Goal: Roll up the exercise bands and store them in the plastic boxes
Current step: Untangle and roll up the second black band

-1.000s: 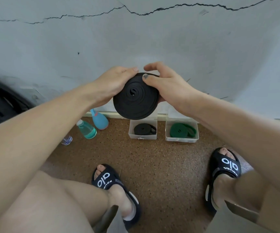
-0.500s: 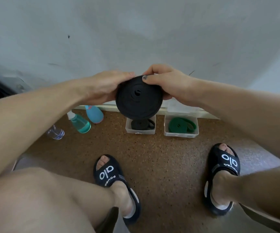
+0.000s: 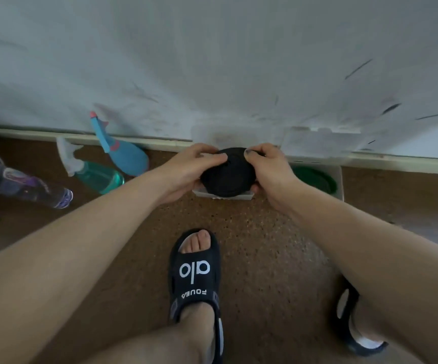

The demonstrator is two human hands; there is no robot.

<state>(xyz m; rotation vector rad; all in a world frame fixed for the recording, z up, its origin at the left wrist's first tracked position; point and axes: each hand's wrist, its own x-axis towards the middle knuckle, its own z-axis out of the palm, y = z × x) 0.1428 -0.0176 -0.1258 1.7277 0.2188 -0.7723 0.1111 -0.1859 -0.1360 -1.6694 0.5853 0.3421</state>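
Two hands are wrapped around a rolled black band (image 3: pixel 227 172); the left hand (image 3: pixel 189 171) grips its left edge with curled fingers, the right hand (image 3: pixel 267 168) pinches its right edge, thumb on top; the roll is held directly over a white plastic box (image 3: pixel 223 196) on the brown floor (image 3: pixel 260 245), contact with the box cannot be told; a second box (image 3: pixel 340 179) just to the right holds a green band (image 3: pixel 315 177); three bottles (image 3: pixel 99 177) are seen lying at left by the wall (image 3: pixel 212 61); a black sandal (image 3: pixel 195 274) is planted below.
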